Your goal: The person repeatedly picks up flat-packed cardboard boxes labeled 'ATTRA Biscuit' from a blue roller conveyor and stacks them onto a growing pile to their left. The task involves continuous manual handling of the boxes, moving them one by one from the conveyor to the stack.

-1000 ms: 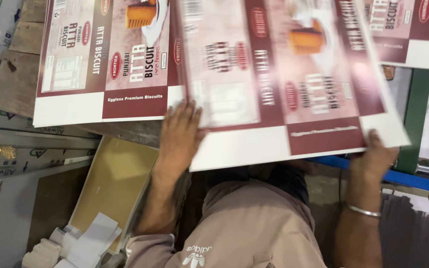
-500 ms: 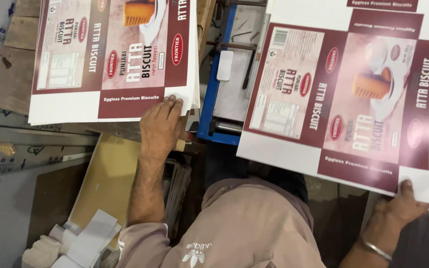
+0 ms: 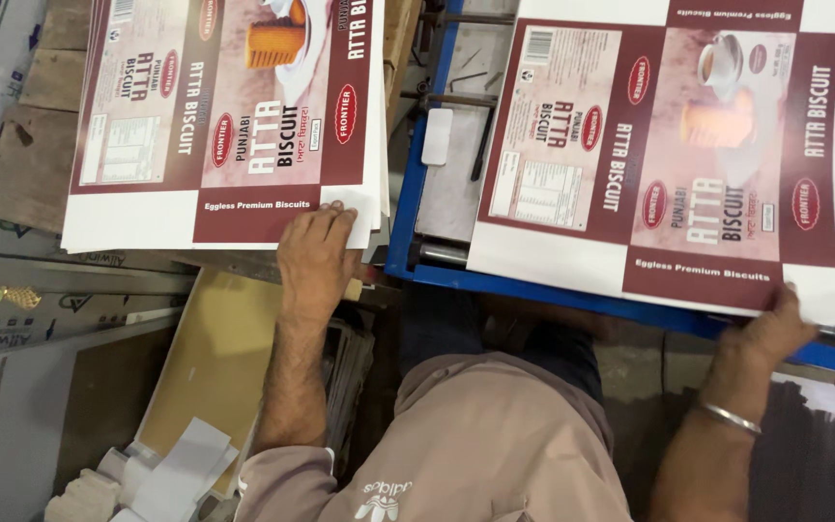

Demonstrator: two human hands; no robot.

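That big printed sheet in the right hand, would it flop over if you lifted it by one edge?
Probably only a little. The printed sheet lies flat though the right hand grips just its near edge, so it looks like stiff card. It seems thin, so likely light for its size. Its glossy print may make it slide easily, as on the stack under the left hand.

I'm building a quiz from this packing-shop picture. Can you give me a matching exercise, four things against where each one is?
Things:
1. left hand
2. right hand
3. blue frame
4. white card scraps

Places:
A. under the single printed sheet
B. at the bottom left, by the person's elbow
C. on the near edge of the stack of printed sheets
D. gripping the near corner of the single printed sheet

Pairs: 1-C, 2-D, 3-A, 4-B
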